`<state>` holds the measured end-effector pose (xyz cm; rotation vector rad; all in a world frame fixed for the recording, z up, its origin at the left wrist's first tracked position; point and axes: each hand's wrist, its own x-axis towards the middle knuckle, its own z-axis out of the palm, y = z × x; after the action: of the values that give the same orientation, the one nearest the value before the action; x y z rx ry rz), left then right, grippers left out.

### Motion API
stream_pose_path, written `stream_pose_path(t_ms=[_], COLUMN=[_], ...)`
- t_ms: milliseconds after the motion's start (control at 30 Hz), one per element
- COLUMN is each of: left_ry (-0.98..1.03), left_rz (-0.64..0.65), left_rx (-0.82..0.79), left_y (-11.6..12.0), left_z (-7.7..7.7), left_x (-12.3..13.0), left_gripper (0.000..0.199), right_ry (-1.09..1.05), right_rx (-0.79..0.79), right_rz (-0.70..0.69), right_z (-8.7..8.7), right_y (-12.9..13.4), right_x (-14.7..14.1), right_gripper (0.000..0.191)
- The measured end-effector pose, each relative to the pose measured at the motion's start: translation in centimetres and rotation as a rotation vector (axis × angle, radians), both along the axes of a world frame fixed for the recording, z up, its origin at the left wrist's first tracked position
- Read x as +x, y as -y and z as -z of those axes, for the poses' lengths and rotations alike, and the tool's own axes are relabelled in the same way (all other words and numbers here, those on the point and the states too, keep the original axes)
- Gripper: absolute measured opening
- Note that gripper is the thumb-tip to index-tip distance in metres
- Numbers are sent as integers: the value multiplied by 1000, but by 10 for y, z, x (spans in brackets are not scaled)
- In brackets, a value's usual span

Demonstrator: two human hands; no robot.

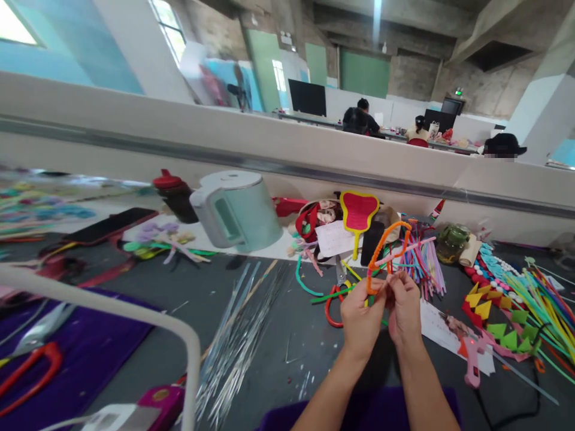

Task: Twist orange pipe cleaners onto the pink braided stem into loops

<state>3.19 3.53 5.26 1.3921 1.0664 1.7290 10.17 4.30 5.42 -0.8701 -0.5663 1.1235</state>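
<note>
An orange pipe cleaner [376, 256] bent into a large loop stands up from my two hands, with a pink strand crossing it. My left hand [363, 308] pinches the lower left part of the loop. Close beside it, my right hand [403, 299] has its fingers pressed together at the loop's lower end. Green and yellow bits show below the left fingers. Behind my left hand lie red-handled scissors [335, 305] and a green pipe cleaner [330, 296]. A bundle of pink and purple pipe cleaners [424, 263] is just beyond my right hand.
A pale green kettle [245, 209] and a dark bottle with a red lid [175, 194] stand at the back. Thin wires [251, 335] lie left of my arms. A pink glue gun [472, 359] rests at right. A white bar [193, 353] crosses the left foreground.
</note>
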Motion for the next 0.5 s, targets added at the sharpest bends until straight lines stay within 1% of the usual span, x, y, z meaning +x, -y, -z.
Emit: stream_pose_path(t_ms=[67,167,233,300,333,400,500], left_ry=[33,142,230,313,349,402,380], left_rz=[48,153,191,216,244,359,510], left_rx=[-39,-148,-231,-306,-341,-436,-511], left_y=[-2,-7,-12,-17,-20,-24,-28], left_z=[-1,-4,-6,-8,-8,-9,-10], left_x=[1,-1,-7,-15,-19,-28,-39], left_gripper=[6,8,13,19,20,26,36], right_ry=[135,366,542,673,718,779,828], right_rx=[22,57,64,63,64,64,65], right_rz=[28,80,129,154,163,183,193], right_z=[3,6,8,9,8,7,3], right_y=[-3,-7,-9,-10,-10,-9,-5], right_x=[6,23,37,49,54,61,67], right_gripper=[22,18,17,16,15,13,9])
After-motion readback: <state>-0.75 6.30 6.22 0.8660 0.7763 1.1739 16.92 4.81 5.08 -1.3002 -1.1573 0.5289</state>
